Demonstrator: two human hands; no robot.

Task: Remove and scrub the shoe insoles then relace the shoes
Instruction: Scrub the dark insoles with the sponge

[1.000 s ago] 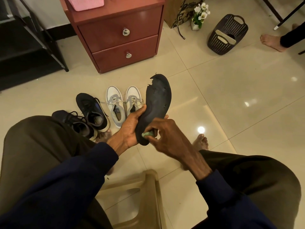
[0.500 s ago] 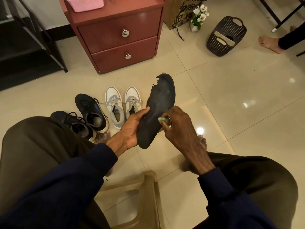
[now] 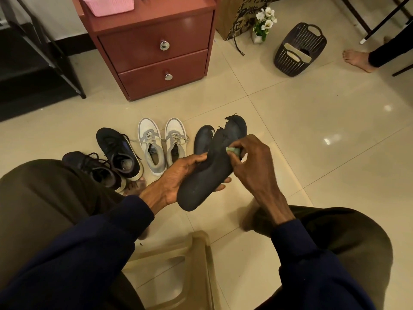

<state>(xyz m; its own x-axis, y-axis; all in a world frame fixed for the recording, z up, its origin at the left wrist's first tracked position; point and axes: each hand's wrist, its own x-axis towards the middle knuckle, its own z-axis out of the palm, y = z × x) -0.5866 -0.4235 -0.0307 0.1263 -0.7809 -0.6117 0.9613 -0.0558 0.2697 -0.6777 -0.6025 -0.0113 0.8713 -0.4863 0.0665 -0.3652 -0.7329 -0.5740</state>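
The left hand [image 3: 176, 177] grips a torn black insole [image 3: 207, 175] from beneath, with most of its fingers hidden behind it. The right hand [image 3: 252, 162] pinches a small green scrubbing pad [image 3: 232, 150], largely covered by fingers, against the insole's far half. A second insole [image 3: 202, 139] lies on the floor [image 3: 312, 130], partly hidden, right of the grey sneakers [image 3: 161, 144].

Open floor [image 3: 324, 153] spreads right and ahead, up to the basket [image 3: 299, 50] and a foot [image 3: 357, 60]. On the left, black shoes [image 3: 118, 151], grey shoes [image 3: 149, 139] and a loose insole [image 3: 202, 139] crowd the tiles in a row, the cabinet [image 3: 156, 59] standing behind them. Nearer, a stool [image 3: 194, 265] fills the gap between the legs [image 3: 44, 209].
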